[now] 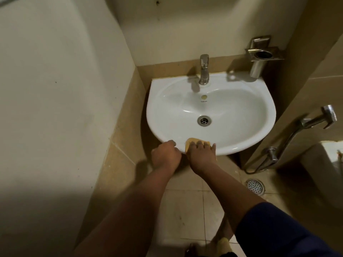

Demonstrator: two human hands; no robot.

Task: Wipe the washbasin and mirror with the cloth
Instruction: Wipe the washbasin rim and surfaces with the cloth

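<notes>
A white oval washbasin (241, 112) is fixed to the wall in the middle of the head view, with a chrome tap (204, 71) at its back and a metal drain (204, 120) in the bowl. A yellow cloth (191, 141) lies over the basin's front rim. My right hand (203, 154) presses flat on the cloth, fingers spread over it. My left hand (165, 155) grips the front rim just left of the cloth, touching the right hand. The mirror is not in view.
A steel cup holder (259, 56) hangs on the wall at the back right. A bidet sprayer with its hose (311, 123) is mounted on the right wall, above a floor drain (255, 186). A toilet (332, 164) edges in at right. A plain wall runs along the left.
</notes>
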